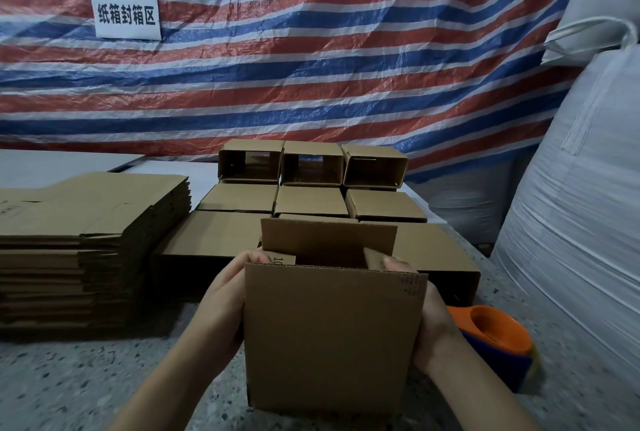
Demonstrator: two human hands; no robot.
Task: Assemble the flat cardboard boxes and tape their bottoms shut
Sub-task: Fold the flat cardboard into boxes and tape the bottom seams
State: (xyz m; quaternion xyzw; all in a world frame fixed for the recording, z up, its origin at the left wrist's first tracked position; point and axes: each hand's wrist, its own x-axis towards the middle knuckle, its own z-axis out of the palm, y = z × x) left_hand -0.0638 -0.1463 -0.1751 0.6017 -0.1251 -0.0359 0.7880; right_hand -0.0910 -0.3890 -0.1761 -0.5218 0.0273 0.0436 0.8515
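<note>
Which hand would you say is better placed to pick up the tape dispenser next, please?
Probably the right hand: the orange tape dispenser lies just beside it, while the left hand grips the box on its far side.

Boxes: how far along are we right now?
Done: assembled boxes stacked at the back. In hand: the left hand and right hand grip an opened box, untaped; the tape dispenser lies beside it. Left: the flat stack.
</note>
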